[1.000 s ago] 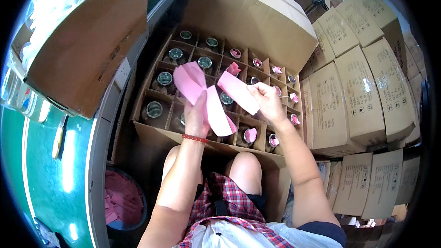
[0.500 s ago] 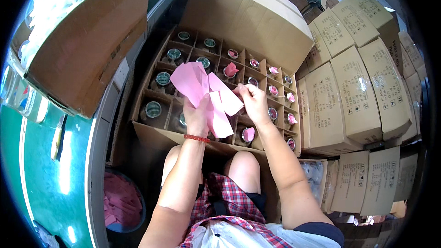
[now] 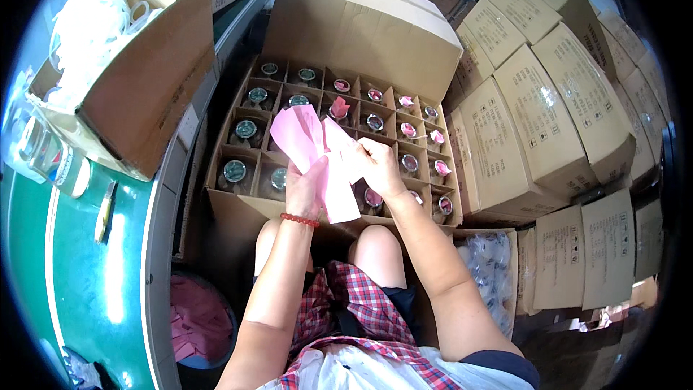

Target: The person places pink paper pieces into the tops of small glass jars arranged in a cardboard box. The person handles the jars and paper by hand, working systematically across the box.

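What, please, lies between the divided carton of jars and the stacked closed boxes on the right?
In the head view, nothing: the divided carton stands directly against the stacked closed boxes, with no visible gap.

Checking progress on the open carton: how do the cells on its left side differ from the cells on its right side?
In the open carton, the left cells show bare round jar tops, dark with a pale ring; the right cells have a pink paper tucked on or into each jar. Left cells look uniform; right ones vary, some papers sticking up. Both sit in the same cardboard grid, one jar per cell.
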Motion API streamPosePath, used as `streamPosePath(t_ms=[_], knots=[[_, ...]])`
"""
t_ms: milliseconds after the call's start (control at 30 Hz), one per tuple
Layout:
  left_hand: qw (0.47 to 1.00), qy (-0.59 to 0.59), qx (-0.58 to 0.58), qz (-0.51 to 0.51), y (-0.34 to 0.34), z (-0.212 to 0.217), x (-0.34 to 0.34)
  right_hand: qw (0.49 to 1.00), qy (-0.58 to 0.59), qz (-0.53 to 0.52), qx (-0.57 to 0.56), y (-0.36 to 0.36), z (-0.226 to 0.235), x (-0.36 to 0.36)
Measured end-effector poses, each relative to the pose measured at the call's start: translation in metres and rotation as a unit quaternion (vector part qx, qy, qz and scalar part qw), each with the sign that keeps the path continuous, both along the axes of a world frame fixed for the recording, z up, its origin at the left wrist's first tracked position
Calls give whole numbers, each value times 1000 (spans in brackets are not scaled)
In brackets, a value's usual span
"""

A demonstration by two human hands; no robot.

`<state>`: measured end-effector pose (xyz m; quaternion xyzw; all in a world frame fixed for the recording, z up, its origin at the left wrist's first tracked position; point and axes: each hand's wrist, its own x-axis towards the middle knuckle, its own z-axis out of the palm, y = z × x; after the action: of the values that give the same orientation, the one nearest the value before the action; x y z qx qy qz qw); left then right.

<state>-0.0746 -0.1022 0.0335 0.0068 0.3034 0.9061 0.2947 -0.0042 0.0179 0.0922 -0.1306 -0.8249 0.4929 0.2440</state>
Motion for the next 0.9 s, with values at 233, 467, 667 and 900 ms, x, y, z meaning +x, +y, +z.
streamPosePath(t_ms=[233,467,667,900], knots=[[996,17,-67,60,-30,-3,11,984,5,-119,130,-8,10,21],[1000,-22,14,16,-47,-6,-2,996,34,-79,24,10,-12,13],[993,-18,-12,118,-60,-6,-54,973,-58,-46,217,53,-19,-10],[987,-76,-15,141,-63,-31,-63,806,-356,9,473,59,-21,-68]])
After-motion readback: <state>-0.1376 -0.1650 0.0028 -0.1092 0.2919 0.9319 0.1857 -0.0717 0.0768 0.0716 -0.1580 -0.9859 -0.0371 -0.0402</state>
